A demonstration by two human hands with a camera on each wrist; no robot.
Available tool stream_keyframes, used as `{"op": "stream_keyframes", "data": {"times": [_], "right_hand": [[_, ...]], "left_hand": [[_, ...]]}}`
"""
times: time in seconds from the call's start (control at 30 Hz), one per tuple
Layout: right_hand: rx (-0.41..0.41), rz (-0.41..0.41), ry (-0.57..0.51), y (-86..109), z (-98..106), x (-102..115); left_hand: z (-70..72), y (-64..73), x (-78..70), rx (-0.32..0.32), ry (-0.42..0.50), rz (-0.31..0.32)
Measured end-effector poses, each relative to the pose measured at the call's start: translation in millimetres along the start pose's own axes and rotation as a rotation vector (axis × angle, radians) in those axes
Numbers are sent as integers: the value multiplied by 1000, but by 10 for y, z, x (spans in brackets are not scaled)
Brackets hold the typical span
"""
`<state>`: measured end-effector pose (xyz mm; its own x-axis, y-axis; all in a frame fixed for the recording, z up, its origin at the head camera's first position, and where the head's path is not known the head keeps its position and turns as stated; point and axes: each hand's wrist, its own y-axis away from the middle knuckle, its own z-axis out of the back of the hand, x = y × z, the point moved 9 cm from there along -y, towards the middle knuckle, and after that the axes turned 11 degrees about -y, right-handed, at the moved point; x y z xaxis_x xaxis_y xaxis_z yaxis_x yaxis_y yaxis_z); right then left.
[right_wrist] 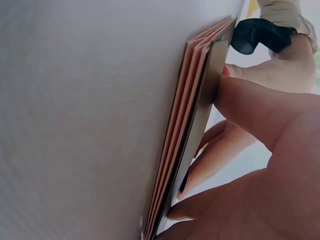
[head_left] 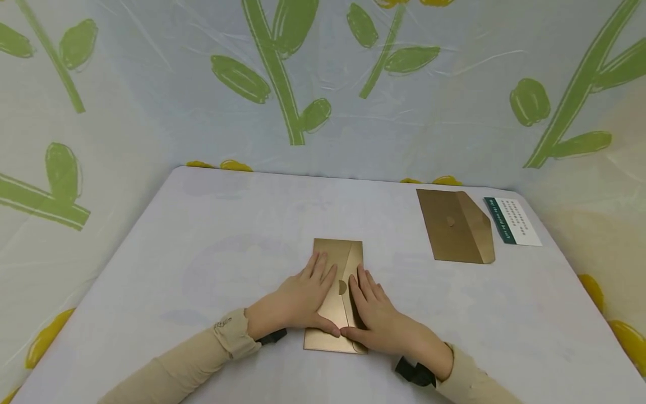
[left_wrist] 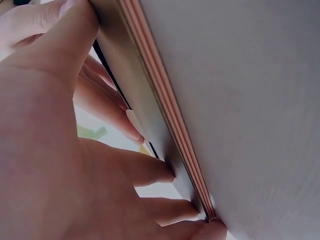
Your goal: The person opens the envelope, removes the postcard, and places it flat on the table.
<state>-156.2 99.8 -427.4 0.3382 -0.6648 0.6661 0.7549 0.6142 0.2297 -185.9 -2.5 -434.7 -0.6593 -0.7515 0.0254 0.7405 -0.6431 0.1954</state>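
Note:
A gold envelope (head_left: 330, 340) lies lengthwise on the table in front of me, its flap along the right side with a small half-round tab (head_left: 342, 287). My left hand (head_left: 301, 297) rests on its left part with fingers spread. On the flap side, my right hand (head_left: 384, 318) presses with fingers extended, and the two thumb tips come together near the lower middle. Several thin pinkish layers show along the envelope's edge (left_wrist: 165, 100) in the left wrist view. The right wrist view shows similar layers (right_wrist: 176, 120), fanned slightly apart at one end.
At the back right lies another gold envelope (head_left: 449, 241) with its pointed flap unfolded to the right. Beside it, a white card (head_left: 520, 224) with a dark green band sits near the table's right edge. A leaf-patterned sheet (head_left: 404, 129) hangs around the white table (head_left: 227, 224).

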Motion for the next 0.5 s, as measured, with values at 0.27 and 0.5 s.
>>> {"op": "stream_keyframes", "data": {"times": [0.27,0.5], "right_hand": [[-8,-8,12,9,11,0],[5,-5,23,11,-9,-3]], "left_hand": [[41,7,-15,-4,-11,-3],[28,10,-16,5,-14,7]]}}
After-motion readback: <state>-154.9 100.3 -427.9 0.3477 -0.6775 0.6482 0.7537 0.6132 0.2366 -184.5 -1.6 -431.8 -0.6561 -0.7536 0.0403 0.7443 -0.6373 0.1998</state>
